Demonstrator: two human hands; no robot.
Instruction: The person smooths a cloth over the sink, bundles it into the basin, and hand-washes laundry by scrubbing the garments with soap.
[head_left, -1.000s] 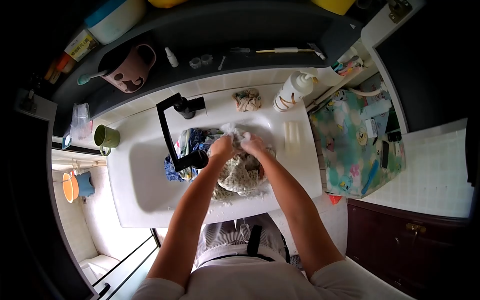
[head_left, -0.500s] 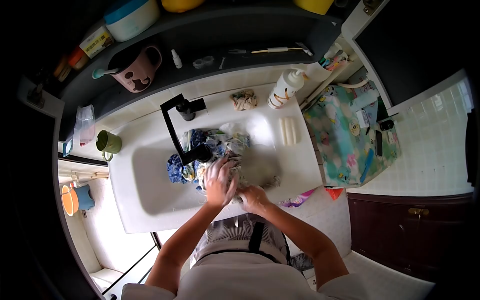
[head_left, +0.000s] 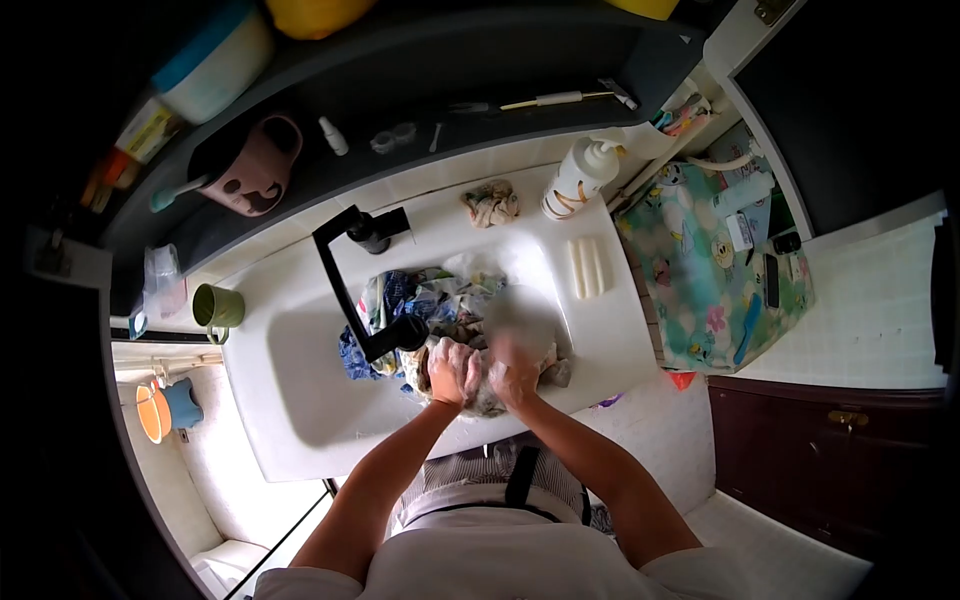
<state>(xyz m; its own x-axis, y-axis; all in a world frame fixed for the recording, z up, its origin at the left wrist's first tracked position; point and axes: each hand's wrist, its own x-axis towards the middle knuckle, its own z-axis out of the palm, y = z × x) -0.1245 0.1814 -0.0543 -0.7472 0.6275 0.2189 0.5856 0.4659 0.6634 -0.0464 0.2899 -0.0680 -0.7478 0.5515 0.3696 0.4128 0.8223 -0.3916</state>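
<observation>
Wet patterned cloth point(head_left: 430, 290) lies bunched in the white sink point(head_left: 300, 400), with blue and floral pieces to the left. At the near side of the basin, my left hand point(head_left: 455, 372) is closed on pale speckled cloth, soapy foam on its fingers. Just to its right my right hand point(head_left: 514, 378) grips the same cloth, its upper part hidden by a grey blur. A black faucet point(head_left: 345, 285) arches over the left part of the pile. White suds show on the cloth around both hands.
On the sink's rim stand a white pump bottle point(head_left: 580, 178), a crumpled cloth point(head_left: 491, 203), a pale soap bar point(head_left: 587, 268) and a green mug point(head_left: 217, 307). A dark shelf point(head_left: 400, 90) spans the back. A patterned cover point(head_left: 690, 250) with small items lies right.
Both hands have come toward the basin's near edge since the first frame. Since the middle frame, my left hand has moved slightly right and closed on the cloth, and my right hand has risen slightly.
</observation>
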